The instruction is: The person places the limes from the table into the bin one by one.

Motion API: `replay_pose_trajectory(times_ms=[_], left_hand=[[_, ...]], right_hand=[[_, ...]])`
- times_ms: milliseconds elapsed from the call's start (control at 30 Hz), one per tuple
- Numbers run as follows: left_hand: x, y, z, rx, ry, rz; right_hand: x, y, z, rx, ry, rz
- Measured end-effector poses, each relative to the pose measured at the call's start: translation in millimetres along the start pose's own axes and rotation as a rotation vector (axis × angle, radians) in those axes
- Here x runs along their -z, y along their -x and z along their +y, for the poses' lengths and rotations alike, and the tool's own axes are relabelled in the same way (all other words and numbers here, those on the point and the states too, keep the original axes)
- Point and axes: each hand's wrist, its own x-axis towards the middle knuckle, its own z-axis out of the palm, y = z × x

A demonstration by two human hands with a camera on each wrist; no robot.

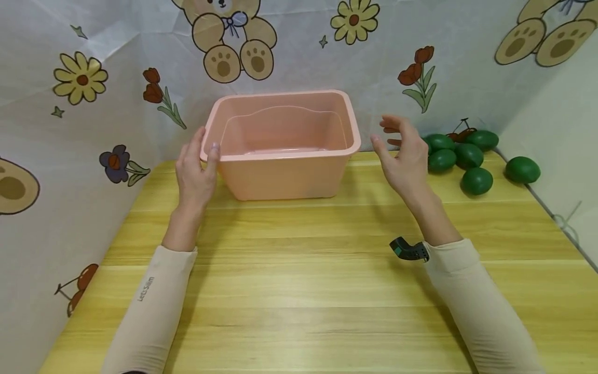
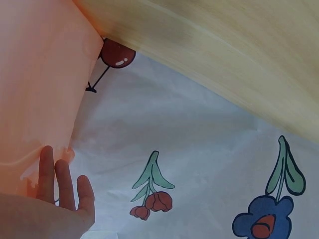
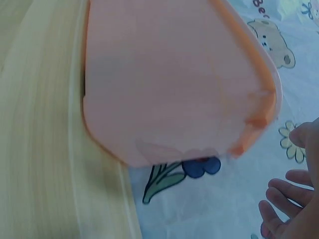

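A pink plastic bin stands upright at the back of the table, its inside bare. My left hand is at the bin's left end, fingers fairly straight along the outer side and thumb overlapping the front corner of the rim. In the left wrist view, straight fingers lie close against the pink wall. My right hand is raised to the right of the bin, apart from it, with fingers loosely bent and nothing in them. From the right wrist, a gap shows between that hand and the bin's end.
Several smooth dark green oval fruits lie at the back right, beyond the right hand; one fruit sits apart by the right edge. A printed cloth hangs behind the wooden table. A black device sticks out at the right cuff.
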Motion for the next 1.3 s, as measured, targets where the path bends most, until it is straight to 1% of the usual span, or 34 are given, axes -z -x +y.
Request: replay_pose_trajectory(times_ms=[267, 433, 600, 667, 833, 900, 1000, 1167, 1300], left_hand=[[0.3, -0.2, 0.0, 0.004, 0.003, -0.008], [-0.7, -0.1, -0.1, 0.013, 0.003, -0.011], [-1.4, 0.2, 0.2, 0.024, 0.000, -0.013], [-1.4, 0.1, 0.2, 0.022, 0.001, -0.013], [-0.7, 0.1, -0.6, 0.016, 0.010, -0.003], [-1.0, 0.4, -1.1, 0.017, 0.012, -0.001], [-1.7, 0.9, -1.2, 0.017, 0.015, -0.001], [-2.0, 0.7, 0.4, 0.010, 0.018, 0.000], [-1.0, 0.3, 1.9, 0.009, 0.019, 0.006]], right_hand=[[35.2, 7.0, 27.2, -0.100, 0.078, 0.003], [58.4, 13.8, 46.7, -0.145, 0.142, 0.007], [80.1, 19.9, 68.5, -0.178, 0.164, 0.010], [87.9, 21.2, 77.1, -0.197, 0.167, 0.023], [103.5, 21.9, 96.6, -0.305, 0.199, 0.059], [108.7, 22.5, 104.0, -0.355, 0.217, 0.055], [116.0, 23.6, 115.0, -0.407, 0.228, 0.042], [129.9, 26.2, 133.3, -0.485, 0.216, 0.042], [140.7, 32.3, 148.4, -0.550, 0.194, 0.032]])
